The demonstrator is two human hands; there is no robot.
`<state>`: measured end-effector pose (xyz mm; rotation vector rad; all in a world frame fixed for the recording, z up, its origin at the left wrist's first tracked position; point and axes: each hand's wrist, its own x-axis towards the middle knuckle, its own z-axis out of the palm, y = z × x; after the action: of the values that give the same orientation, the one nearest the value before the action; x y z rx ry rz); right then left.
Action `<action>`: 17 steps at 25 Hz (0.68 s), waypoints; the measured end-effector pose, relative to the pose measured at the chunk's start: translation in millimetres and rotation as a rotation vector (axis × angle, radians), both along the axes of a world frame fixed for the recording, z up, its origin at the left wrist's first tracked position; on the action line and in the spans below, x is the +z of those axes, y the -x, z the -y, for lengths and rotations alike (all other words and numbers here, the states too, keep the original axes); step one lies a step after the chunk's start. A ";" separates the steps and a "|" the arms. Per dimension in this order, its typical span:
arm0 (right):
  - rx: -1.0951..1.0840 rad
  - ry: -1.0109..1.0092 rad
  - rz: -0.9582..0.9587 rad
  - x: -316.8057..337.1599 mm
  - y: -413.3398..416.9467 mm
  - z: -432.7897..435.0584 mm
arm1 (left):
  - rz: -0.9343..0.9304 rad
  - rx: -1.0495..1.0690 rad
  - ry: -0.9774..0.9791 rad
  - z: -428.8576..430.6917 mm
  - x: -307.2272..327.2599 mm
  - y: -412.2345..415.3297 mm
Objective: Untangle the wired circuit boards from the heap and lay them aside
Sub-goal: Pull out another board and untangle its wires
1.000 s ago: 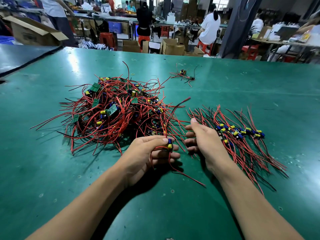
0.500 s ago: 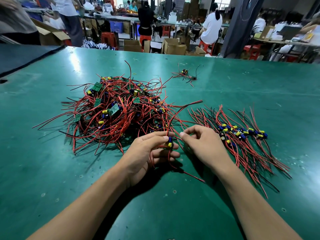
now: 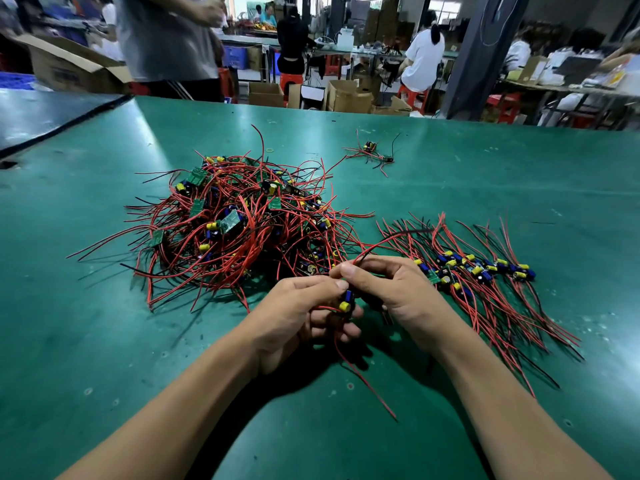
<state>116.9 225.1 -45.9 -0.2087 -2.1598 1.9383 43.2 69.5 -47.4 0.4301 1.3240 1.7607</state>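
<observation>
Busy workshop floor beyond my green table (image 3: 502,174).
I'm seeing a dark pillar (image 3: 481,57) rising past the far edge on the right, with cardboard boxes (image 3: 346,95) on the floor and red stools (image 3: 289,79) among them. A long bench (image 3: 367,50) runs across the back, and a person in a white shirt (image 3: 424,60) sits at it, facing away. On the left, an open carton (image 3: 65,69) sits behind a darker tabletop (image 3: 52,114). Light glares off the green surface.
</observation>
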 end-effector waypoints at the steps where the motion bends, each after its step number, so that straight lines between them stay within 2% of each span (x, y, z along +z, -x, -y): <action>1: -0.042 0.031 0.004 0.4 0.7 1.9 | 0.003 -0.008 -0.013 0.6 1.7 -0.8; 4: -0.079 0.271 0.036 3.3 2.2 4.3 | 0.042 -0.052 -0.095 1.6 5.9 -2.2; 7: -0.062 0.419 0.037 9.6 1.6 5.5 | 0.070 -0.120 -0.155 3.7 9.0 -5.0; 13: -0.061 0.451 0.125 14.7 -0.3 11.7 | 0.053 -0.181 -0.168 3.7 7.7 -9.3; 17: -0.042 0.469 0.103 10.4 1.1 15.0 | 0.080 -0.075 -0.083 -2.1 7.1 -8.3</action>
<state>115.9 210.1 -35.5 -0.4362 -1.7029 2.4280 51.5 71.5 -40.3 0.4449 1.1677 1.7564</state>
